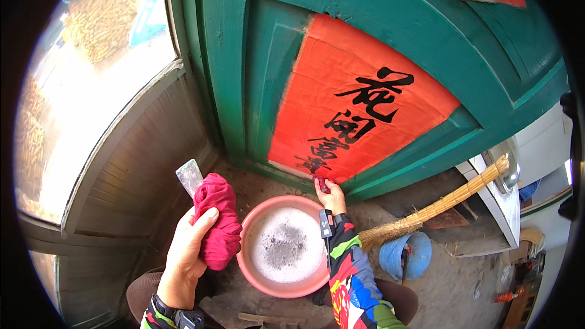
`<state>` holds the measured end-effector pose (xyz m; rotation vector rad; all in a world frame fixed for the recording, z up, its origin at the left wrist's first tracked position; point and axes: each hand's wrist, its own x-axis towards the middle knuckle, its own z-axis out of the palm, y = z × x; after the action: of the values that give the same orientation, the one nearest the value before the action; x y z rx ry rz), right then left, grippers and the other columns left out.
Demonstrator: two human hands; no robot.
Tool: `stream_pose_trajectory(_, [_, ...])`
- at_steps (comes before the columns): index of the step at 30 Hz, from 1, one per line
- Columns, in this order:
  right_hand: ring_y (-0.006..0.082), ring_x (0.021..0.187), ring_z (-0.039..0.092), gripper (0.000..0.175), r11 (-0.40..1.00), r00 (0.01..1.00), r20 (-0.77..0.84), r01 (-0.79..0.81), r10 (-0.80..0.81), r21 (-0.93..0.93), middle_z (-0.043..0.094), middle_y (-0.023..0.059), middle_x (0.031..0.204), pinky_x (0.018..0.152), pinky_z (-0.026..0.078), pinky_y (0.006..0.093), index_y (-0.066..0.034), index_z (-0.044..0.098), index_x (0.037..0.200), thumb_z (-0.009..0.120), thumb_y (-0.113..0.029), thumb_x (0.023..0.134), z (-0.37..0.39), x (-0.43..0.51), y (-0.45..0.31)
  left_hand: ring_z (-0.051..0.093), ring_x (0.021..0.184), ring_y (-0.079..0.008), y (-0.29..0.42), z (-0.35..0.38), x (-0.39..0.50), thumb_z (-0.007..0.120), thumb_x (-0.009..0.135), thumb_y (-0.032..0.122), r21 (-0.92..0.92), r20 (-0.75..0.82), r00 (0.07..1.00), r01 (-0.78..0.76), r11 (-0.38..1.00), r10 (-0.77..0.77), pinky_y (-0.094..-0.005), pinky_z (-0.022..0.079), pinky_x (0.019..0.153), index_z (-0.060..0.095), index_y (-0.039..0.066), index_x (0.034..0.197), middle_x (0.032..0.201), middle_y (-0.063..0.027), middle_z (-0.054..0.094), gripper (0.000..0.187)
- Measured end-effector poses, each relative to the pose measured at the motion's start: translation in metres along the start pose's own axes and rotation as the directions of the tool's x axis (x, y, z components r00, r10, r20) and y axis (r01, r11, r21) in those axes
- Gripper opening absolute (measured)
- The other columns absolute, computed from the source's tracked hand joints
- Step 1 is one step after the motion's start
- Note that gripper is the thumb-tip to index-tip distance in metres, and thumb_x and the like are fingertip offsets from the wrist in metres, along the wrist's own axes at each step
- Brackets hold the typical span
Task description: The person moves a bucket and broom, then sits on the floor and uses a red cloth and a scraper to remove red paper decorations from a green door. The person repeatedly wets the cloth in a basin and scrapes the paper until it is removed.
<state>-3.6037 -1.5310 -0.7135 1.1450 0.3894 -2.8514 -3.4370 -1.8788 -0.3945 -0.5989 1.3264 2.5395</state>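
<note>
My left hand (183,256) grips a bunched crimson cloth (217,224). A flat, worn blade-like piece (189,177) sticks out behind the cloth; its lower part is hidden. At the bottom of the green wooden door (269,45), my right hand (332,200) pinches a small dark red wad (321,183), perhaps cloth. That wad is by the lower edge of a red paper banner (347,100) with black brush writing. Between my arms a pink plastic basin (245,251) stands on the floor. It holds water with white suds (292,269) and a darker, bubbly middle.
A straw broom (438,205) leans to the right above a blue bucket (418,256) with a dark handle in it. Beyond is a white-tiled ledge (496,203). A panelled door leaf (137,164) with bright glass bounds the left; corn cobs (103,13) show outside.
</note>
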Motion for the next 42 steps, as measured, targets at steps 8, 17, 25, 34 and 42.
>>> stream_pose_trajectory(8, [0.0264, 0.095, 0.057, 0.019, 0.879, 0.907, 0.045, 0.416, -0.418, -0.231, 0.055, 0.0114, 0.102, 0.082, 0.057, 0.0468, -0.0033, 0.052, 0.102, 0.059, 0.004, 0.087, 0.068, -0.075, -0.025, 0.062, 0.088, -0.013, -0.001, -0.001, -0.002, 0.067, 0.091, 0.018, -0.005, -0.02, 1.0, -0.016, 1.0, 0.016, -0.0302, 0.053, 0.081, 0.057, 0.002, 0.119, 0.103, -0.005, 0.064, 0.033])
stream_pose_trajectory(17, [0.0269, 0.088, 0.062, 0.015, 0.766, 0.827, 0.056, 0.542, -0.559, -0.345, 0.058, 0.0086, 0.1, 0.072, 0.059, 0.0503, -0.0108, 0.053, 0.096, 0.061, -0.002, 0.088, 0.039, -0.048, -0.016, 0.065, 0.082, -0.0172, -0.001, 0.003, -0.002, 0.068, 0.09, 0.021, -0.007, -0.043, 0.999, -0.011, 1.0, 0.011, -0.0347, 0.058, 0.072, 0.055, 0.004, 0.119, 0.097, -0.0054, 0.064, 0.036])
stream_pose_trajectory(25, [0.0241, 0.089, 0.059, 0.024, 0.875, 0.924, -0.03, 0.35, -0.381, -0.334, 0.056, 0.0071, 0.103, 0.075, 0.06, 0.0533, -0.0065, 0.053, 0.108, 0.058, 0.002, 0.086, 0.013, -0.011, -0.017, 0.065, 0.083, -0.0164, 0.001, 0.005, 0.0, 0.068, 0.09, 0.02, 0.002, -0.043, 0.999, 0.0, 1.0, 0.0, -0.0341, 0.057, 0.073, 0.056, 0.004, 0.119, 0.098, -0.0052, 0.064, 0.035])
stream_pose_trajectory(34, [0.0201, 0.088, 0.059, 0.037, 0.84, 0.831, -0.244, 0.398, -0.501, -0.368, 0.058, 0.003, 0.103, 0.07, 0.059, 0.0466, -0.0115, 0.05, 0.107, 0.058, 0.013, 0.08, 0.029, -0.013, 0.044, 0.065, 0.085, -0.0155, 0.002, 0.01, -0.004, 0.068, 0.09, 0.02, -0.014, -0.033, 0.999, 0.0, 1.0, -0.001, -0.0328, 0.056, 0.077, 0.058, 0.003, 0.118, 0.101, -0.0048, 0.065, 0.035])
stream_pose_trajectory(42, [0.0325, 0.093, 0.061, 0.021, 0.995, 0.985, 0.167, -0.02, 0.036, -0.096, 0.063, 0.0111, 0.096, 0.088, 0.053, 0.0578, -0.0066, 0.058, 0.097, 0.062, 0.009, 0.082, 0.058, 0.05, 0.169, 0.065, 0.085, -0.0157, 0.001, 0.006, 0.0, 0.069, 0.09, 0.02, 0.006, -0.067, 0.998, 0.011, 1.0, -0.011, -0.0331, 0.056, 0.076, 0.058, 0.003, 0.119, 0.101, -0.0051, 0.065, 0.036])
